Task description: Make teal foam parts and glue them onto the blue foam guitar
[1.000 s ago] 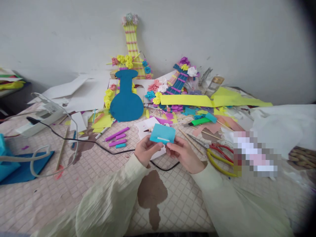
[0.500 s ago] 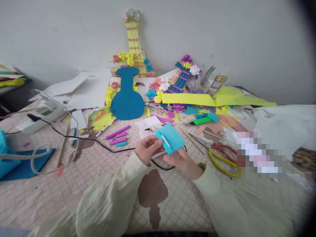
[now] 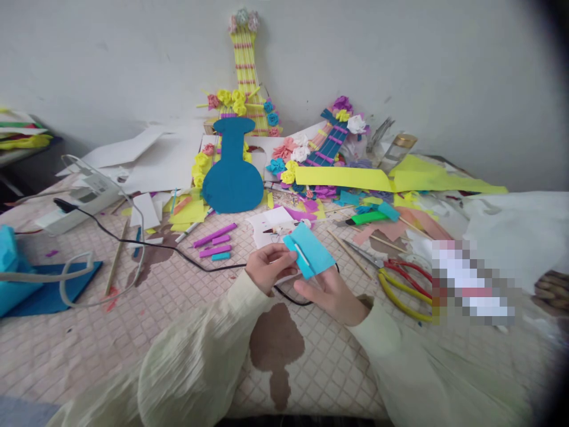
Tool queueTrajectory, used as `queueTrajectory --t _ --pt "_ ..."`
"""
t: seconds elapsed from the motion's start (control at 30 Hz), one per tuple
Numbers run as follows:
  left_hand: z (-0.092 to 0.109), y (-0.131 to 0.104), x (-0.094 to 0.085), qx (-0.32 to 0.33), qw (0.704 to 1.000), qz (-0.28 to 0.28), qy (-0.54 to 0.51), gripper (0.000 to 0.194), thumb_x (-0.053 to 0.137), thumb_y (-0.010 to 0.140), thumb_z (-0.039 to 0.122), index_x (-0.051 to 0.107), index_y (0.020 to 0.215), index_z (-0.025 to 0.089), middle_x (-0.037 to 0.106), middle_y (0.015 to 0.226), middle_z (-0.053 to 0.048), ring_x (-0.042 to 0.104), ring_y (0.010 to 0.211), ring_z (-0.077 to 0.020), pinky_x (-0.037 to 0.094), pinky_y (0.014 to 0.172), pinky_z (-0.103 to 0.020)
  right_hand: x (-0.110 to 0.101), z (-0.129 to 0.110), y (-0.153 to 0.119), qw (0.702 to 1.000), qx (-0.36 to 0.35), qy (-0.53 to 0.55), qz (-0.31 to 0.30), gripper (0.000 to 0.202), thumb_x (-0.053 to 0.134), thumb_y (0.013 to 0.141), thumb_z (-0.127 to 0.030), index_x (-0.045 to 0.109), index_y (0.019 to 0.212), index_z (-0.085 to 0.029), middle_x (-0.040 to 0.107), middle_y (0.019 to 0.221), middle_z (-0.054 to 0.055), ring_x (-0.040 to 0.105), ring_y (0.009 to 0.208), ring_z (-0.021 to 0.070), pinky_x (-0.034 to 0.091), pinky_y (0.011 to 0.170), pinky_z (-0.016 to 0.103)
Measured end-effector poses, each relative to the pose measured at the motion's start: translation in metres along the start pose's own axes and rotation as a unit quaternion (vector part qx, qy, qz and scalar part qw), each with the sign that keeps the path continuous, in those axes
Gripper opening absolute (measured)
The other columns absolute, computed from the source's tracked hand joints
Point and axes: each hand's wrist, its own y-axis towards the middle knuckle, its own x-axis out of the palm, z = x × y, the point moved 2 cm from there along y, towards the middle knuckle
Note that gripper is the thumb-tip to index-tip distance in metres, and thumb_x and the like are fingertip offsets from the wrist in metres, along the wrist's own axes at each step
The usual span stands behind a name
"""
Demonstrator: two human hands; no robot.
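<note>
A light blue paper piece (image 3: 317, 249) is held above the middle of the table, with a small white stick (image 3: 303, 255) lying on it near its left edge. My left hand (image 3: 271, 267) pinches the paper's left edge between thumb and fingers. From below and to the right, my right hand (image 3: 331, 293) holds the paper, its fingers partly hidden behind it. Just behind the paper lies a glue gun (image 3: 282, 228), partly covered, on a white sheet (image 3: 262, 230). Purple rolled paper pieces (image 3: 216, 251) and a small blue one (image 3: 221, 257) lie left of my hands.
Scissors (image 3: 400, 284) and a green cutter (image 3: 368, 217) lie to the right. A black cable (image 3: 191, 261) crosses the table behind my hands. A dark blue guitar-shaped cutout (image 3: 233, 184) stands at the back, beside paper flowers (image 3: 284, 160). A power strip (image 3: 73, 210) is at the left.
The view has shifted slightly, so most things appear a little further right. Both hands keep hold of the light blue paper, which looks slightly more turned and narrower.
</note>
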Motion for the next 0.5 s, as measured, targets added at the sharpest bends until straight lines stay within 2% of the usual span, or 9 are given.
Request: queueTrajectory --t 0.17,0.33,0.5 --pt "0.0 0.001 -0.001 -0.007 1.0 0.0 0.005 0.038 0.083 0.039 0.029 0.061 0.066 0.012 0.064 0.055 0.001 0.059 0.049 -0.0094 0.05 0.052 -0.021 -0.003 -0.003 0.003 0.996 -0.038 -0.085 0.01 0.066 0.056 0.079 -0.033 0.024 0.136 -0.027 0.041 0.133 0.007 0.036 0.124 0.0241 0.03 0.103 0.044" --pt "-0.001 0.002 -0.002 -0.012 1.0 -0.006 0.009 0.036 0.082 0.04 0.029 0.064 0.066 0.012 0.064 0.055 0.001 0.058 0.048 -0.0082 0.048 0.052 -0.02 -0.009 -0.002 0.005 0.975 -0.112 -0.192 -0.007 0.056 0.055 0.076 -0.039 0.038 0.128 -0.029 0.032 0.137 0.006 0.03 0.126 0.0286 0.028 0.103 0.045" --pt "-0.003 0.002 -0.002 -0.017 1.0 -0.005 0.014 0.037 0.082 0.039 0.031 0.067 0.067 0.012 0.065 0.056 0.001 0.059 0.05 -0.0079 0.048 0.054 -0.019 -0.012 -0.001 0.005 0.976 -0.108 -0.191 -0.017 0.062 0.049 0.078 -0.043 0.025 0.133 -0.032 0.03 0.137 0.006 0.03 0.126 0.0278 0.028 0.102 0.045"
